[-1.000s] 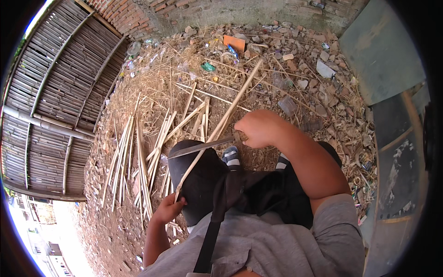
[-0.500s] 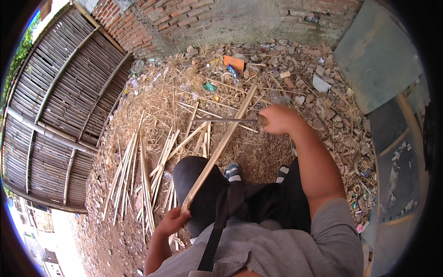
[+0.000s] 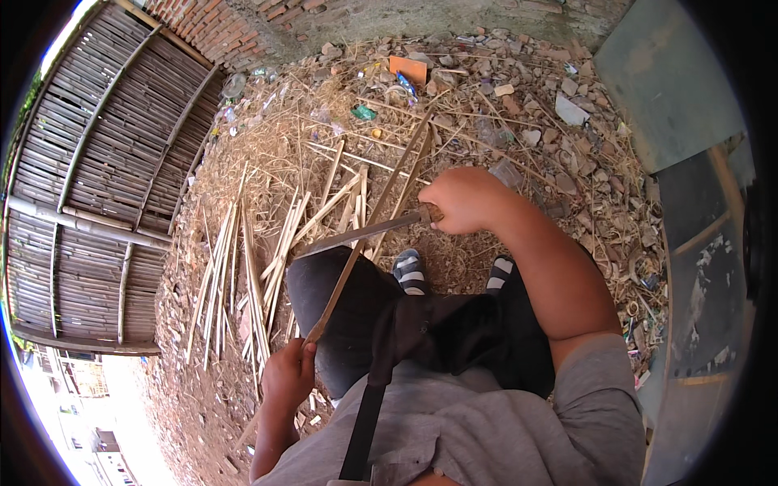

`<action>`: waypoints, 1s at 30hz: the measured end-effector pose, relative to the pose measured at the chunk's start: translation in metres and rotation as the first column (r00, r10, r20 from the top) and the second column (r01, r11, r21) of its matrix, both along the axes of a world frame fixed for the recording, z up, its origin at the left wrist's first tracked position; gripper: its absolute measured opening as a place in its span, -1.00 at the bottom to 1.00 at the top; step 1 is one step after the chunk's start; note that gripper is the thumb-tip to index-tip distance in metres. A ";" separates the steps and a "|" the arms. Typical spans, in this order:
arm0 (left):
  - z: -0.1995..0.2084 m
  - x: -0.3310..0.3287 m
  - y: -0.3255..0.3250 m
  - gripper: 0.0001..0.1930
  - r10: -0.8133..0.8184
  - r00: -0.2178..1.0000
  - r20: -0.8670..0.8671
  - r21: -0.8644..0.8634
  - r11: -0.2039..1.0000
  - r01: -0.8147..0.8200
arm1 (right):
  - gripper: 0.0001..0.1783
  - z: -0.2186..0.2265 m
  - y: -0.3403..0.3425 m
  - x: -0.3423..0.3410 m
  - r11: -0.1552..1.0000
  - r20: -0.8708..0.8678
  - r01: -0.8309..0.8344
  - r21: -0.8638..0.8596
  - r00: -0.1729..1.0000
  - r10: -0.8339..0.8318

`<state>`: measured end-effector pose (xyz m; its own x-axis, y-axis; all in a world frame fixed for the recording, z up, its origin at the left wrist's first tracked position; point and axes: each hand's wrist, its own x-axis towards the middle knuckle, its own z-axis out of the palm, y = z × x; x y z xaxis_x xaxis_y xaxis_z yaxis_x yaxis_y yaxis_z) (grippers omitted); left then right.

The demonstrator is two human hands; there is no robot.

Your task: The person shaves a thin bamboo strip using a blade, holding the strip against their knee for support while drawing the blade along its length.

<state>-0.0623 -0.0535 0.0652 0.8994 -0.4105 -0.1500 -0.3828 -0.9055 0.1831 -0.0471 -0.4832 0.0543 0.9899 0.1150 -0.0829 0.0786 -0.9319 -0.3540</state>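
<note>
My left hand (image 3: 288, 374) is closed around the near end of a long bamboo strip (image 3: 331, 301), which slants over my left knee toward the far ground. In my right hand (image 3: 463, 199) is the handle of a long-bladed knife (image 3: 344, 237). Its blade lies across the strip near mid-length, with the tip pointing left above my knee. Beyond the blade, two narrow bamboo lengths run side by side; I cannot tell whether both belong to the held strip.
Loose bamboo strips (image 3: 258, 304) lie in bunches on the ground to my left. Farther out are rubble (image 3: 559, 154), straw and an orange piece (image 3: 408, 70). A slatted bamboo panel (image 3: 97, 186) stands left, a brick wall (image 3: 203, 32) behind, grey sheets (image 3: 668, 97) right.
The knife has come nearer and to the left, its blade now angled down-left instead of level. The strip has turned to show a narrower side. My left hand has shifted slightly left.
</note>
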 end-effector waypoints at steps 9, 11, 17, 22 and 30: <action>-0.008 0.016 -0.005 -0.69 0.035 0.993 0.115 0.025 0.999 -0.038 | -0.75 -0.027 0.004 0.014 0.998 0.089 0.040 0.041 0.995 -0.043; -0.017 0.017 -0.001 -0.71 0.030 0.989 0.142 0.038 0.999 -0.036 | -0.75 -0.034 0.013 0.017 0.997 0.075 -0.017 0.081 0.997 0.011; -0.030 0.020 0.005 -0.72 0.013 0.993 0.114 0.013 1.000 -0.015 | -0.75 -0.041 0.001 0.024 0.994 0.097 0.040 0.101 0.994 -0.050; -0.038 0.019 0.006 -0.72 -0.028 0.988 0.150 -0.019 0.999 0.031 | -0.71 -0.032 0.013 0.020 0.996 0.018 -0.009 0.083 1.000 0.008; -0.042 0.025 0.027 -0.68 -0.028 0.999 0.045 -0.088 0.996 0.032 | -0.63 -0.094 -0.033 0.049 0.878 -0.002 0.326 0.351 0.938 -0.347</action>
<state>-0.0369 -0.0266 0.0231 0.8916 -0.4470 -0.0726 -0.4186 -0.8746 0.2448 0.0018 -0.5167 -0.0398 0.9758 -0.2153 -0.0391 -0.1871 -0.7287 -0.6588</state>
